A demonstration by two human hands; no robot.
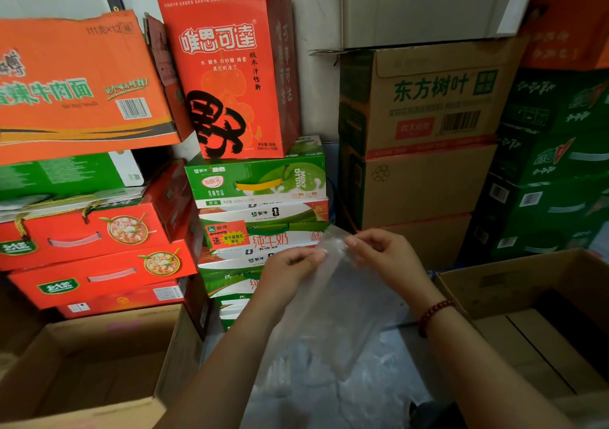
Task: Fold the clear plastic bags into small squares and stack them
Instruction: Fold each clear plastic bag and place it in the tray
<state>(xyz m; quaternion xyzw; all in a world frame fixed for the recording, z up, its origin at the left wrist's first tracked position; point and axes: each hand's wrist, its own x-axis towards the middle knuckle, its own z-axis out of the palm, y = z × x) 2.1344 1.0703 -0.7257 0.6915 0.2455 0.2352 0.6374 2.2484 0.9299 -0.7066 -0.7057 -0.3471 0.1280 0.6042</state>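
Observation:
A clear plastic bag (333, 306) hangs in the air in front of me, long and narrow, its top edge up near stacked milk cartons. My left hand (290, 265) pinches the bag's upper left edge. My right hand (384, 247), with a red bead bracelet on its wrist, pinches the upper right edge with curled fingers. The bag's lower end reaches down to a heap of more clear plastic bags (329, 392) lying between two boxes.
An open brown cardboard box (99, 362) stands at lower left and another open cardboard box (534, 313) at lower right. Behind are stacked red gift boxes (92, 247), green-and-white milk cartons (257, 184), a red paper bag (227, 66) and brown cartons (425, 151).

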